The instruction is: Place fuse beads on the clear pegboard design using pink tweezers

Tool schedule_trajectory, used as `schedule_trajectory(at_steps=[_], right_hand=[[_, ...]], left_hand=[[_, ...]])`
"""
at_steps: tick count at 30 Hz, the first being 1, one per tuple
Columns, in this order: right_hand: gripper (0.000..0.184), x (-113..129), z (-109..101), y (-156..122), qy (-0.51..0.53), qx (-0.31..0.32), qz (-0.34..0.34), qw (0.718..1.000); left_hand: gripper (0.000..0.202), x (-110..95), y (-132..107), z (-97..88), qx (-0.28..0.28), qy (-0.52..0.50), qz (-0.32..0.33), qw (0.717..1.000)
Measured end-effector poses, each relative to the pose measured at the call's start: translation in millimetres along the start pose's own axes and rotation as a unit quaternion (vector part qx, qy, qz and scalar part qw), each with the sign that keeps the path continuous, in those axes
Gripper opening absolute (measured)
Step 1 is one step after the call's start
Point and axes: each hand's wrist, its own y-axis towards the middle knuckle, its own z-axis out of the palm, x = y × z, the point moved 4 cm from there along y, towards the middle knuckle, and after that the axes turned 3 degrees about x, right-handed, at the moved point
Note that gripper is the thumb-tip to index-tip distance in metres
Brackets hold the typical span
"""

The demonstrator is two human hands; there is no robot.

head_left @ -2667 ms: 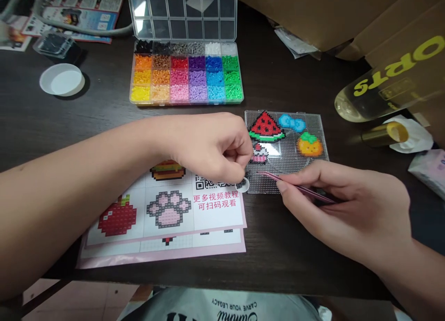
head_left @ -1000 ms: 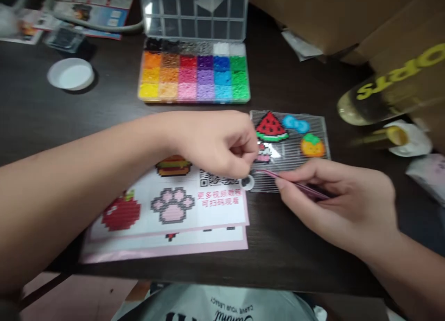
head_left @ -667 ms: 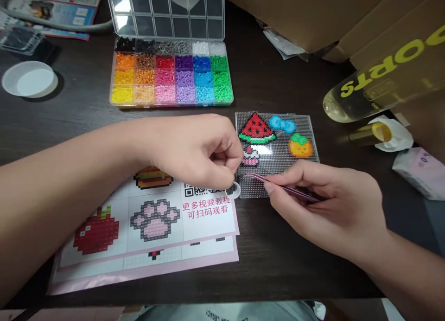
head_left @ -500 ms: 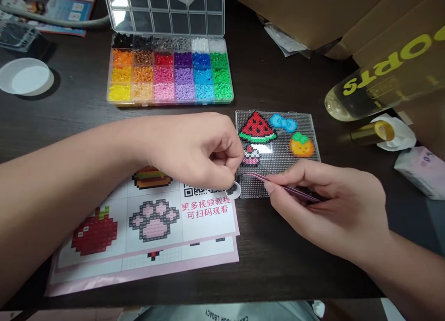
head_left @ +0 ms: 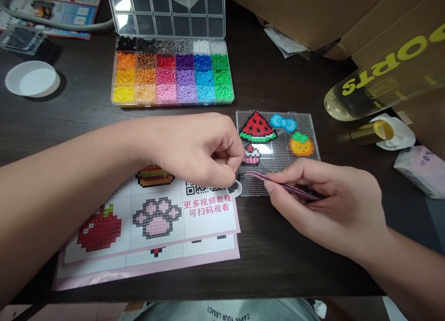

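Note:
My left hand (head_left: 205, 149) is closed around a small white cup (head_left: 236, 189) of dark beads, held at the pegboard's left edge. Pink tweezers (head_left: 288, 187) are pinched in my right hand (head_left: 330, 200), their tips over the lower left of the clear pegboard (head_left: 278, 168). Whether a bead sits between the tips is too small to tell. On the board lie a bead watermelon slice (head_left: 257, 128), a blue bow (head_left: 283, 122), an orange fruit (head_left: 301, 144) and a cupcake (head_left: 251, 155), the last partly near my left fingers. Pattern sheets (head_left: 156, 219) lie beneath my left forearm.
Behind my hands stands an open bead box (head_left: 174, 73) with sorted colours. A white round dish (head_left: 33, 79) and a clear container (head_left: 22, 40) are at left. A bottle (head_left: 385, 77), a gold cap (head_left: 371, 132) and a tissue pack (head_left: 420, 170) lie at right, beside cardboard (head_left: 313, 15).
The view has shifted slightly, so the box, dish and sheets appear a little further right. Both hands keep nearly the same pose over the board.

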Motion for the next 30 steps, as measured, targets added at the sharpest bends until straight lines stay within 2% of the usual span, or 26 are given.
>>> schedule_trajectory(at_steps=[6, 12, 30], right_hand=[[0.012, 1.1, -3.7, -2.0, 0.001, -0.021, -0.006, 1.000], [0.012, 8.3, -2.9, -9.7, 0.033, -0.006, -0.058, 0.998], [0.012, 10.4, 6.9, -3.8, 0.039, 0.011, -0.064, 0.997]], left_hand=[[0.023, -3.1, -0.1, 1.6, -0.019, 0.024, -0.004, 1.000], [0.026, -3.0, 2.1, 2.0, -0.020, 0.046, 0.011, 0.999], [0.024, -1.2, 1.4, 1.6, -0.011, 0.064, 0.015, 0.998]])
